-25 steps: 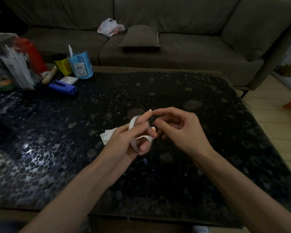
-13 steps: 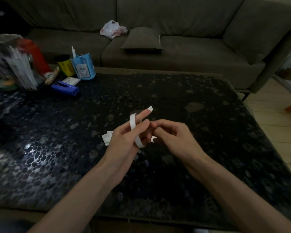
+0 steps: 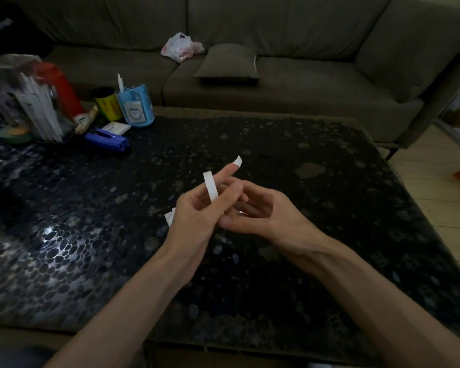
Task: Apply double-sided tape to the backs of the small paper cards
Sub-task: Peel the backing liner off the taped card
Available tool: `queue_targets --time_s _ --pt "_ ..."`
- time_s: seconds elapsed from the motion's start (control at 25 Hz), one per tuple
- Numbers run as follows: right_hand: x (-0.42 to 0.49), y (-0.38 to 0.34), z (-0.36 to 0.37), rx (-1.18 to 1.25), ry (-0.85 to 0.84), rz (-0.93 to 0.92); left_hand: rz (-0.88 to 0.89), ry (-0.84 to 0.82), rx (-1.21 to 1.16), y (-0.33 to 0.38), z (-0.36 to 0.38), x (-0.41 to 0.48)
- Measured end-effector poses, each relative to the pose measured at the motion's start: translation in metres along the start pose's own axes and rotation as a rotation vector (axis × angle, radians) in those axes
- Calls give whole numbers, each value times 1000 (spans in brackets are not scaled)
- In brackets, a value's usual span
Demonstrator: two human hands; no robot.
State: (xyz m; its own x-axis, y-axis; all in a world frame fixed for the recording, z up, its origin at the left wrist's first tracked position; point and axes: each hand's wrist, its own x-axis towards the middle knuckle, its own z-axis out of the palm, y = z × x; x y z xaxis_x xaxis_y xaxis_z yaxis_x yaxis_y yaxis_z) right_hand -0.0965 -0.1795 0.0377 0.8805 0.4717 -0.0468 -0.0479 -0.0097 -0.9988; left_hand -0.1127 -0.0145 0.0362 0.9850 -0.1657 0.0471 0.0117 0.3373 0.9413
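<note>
Dark pebbled tabletop point(image 3: 329, 208), sofa point(image 3: 303, 83) past its far edge. I see the left hand point(image 3: 194, 219) at centre, its grip closed on a white tape strip point(image 3: 211, 188). The visible run lies roughly 12 to 6 o'clock, with the free end on a fingertip pointing to 1. Right hand point(image 3: 266, 216) is curled against it; I cannot tell its grip. Paper cards point(image 3: 169, 217) lie under the left hand. Bare room toward 3 o'clock. Blue holder point(image 3: 136, 110) at 10 o'clock holds a white stick.

A narrow white strip of double-sided tape point(image 3: 210, 189) arcs in a loop over the fingers of the left hand point(image 3: 194, 219), its free end stuck to the raised fingertip. Small white paper cards point(image 3: 169, 218) lie on the table point(image 3: 303, 144), peeking out just left of that hand. Another white sliver point(image 3: 241, 212), mostly hidden, shows where it meets the right hand point(image 3: 263, 211).
</note>
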Motion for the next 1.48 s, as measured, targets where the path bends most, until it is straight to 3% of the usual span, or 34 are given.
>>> queue_targets --time_s 0.24,0.4,0.48,0.6,0.68,0.92,1.04,1.48 --pt "3 1 -1 104 -23 -1 -28 -191 86 7 -3 3" --pt "5 1 -5 135 3 4 28 -181 136 8 -10 8" --pt "5 -1 -7 42 133 -36 87 -92 162 7 -11 9" --pt "2 -2 -7 -233 468 -224 95 81 163 5 -12 9" --pt "-2 -3 -6 -429 548 -352 105 101 199 3 -13 9" --pt "-10 -3 -2 -658 619 -417 65 -155 419 -1 -9 3" --pt "-11 -4 -3 -701 657 -406 94 -121 468 -2 -9 1" --pt "-12 -3 -1 -938 540 -475 287 -2 614 -12 -16 2"
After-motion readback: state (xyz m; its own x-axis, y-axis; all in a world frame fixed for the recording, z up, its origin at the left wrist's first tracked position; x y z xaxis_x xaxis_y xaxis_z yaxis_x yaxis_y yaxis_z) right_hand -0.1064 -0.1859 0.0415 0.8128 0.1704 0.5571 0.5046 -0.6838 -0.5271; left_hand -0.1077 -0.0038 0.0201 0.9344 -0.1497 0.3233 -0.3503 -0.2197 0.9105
